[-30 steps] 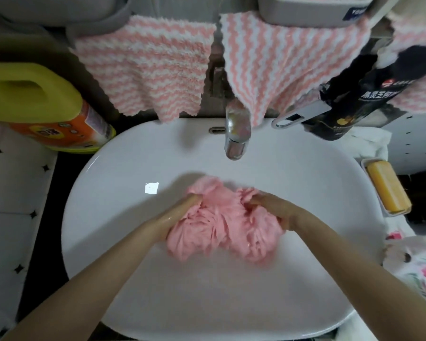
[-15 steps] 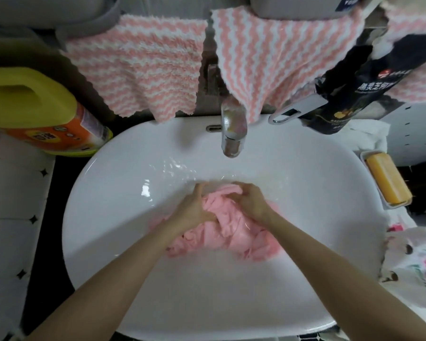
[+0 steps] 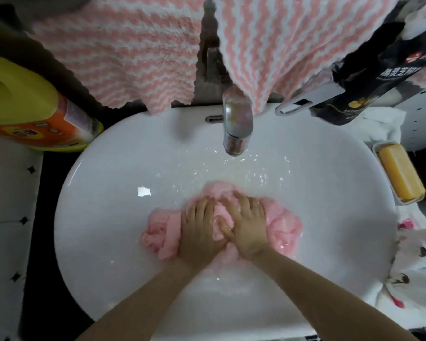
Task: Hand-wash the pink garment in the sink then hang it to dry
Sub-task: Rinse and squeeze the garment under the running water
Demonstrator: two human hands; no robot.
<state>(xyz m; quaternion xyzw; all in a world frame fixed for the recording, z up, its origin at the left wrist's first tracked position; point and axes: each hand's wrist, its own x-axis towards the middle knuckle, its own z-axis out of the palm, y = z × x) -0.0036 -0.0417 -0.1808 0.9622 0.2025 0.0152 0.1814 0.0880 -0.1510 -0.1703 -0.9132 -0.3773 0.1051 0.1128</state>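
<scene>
The middle of the crumpled pink garment (image 3: 158,232) lies hidden under the left hand (image 3: 199,227) and the right hand (image 3: 246,225), both pressed flat on it. The yellow-and-orange plastic detergent jug (image 3: 22,114) runs off the left edge. The left pink-and-white striped towel (image 3: 118,50) and the right pink-and-white striped towel (image 3: 280,45) run off the top. The right one covers the base of the chrome faucet (image 3: 236,124). The small print on the glossy black pouch (image 3: 369,77) is unreadable.

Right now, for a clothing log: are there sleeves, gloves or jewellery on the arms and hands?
No gloves, no sleeves in view: left arm and right arm are bare to the frame edge. The left hand wears nothing visible. A glint on a right hand finger could be a ring or water; cannot tell.
</scene>
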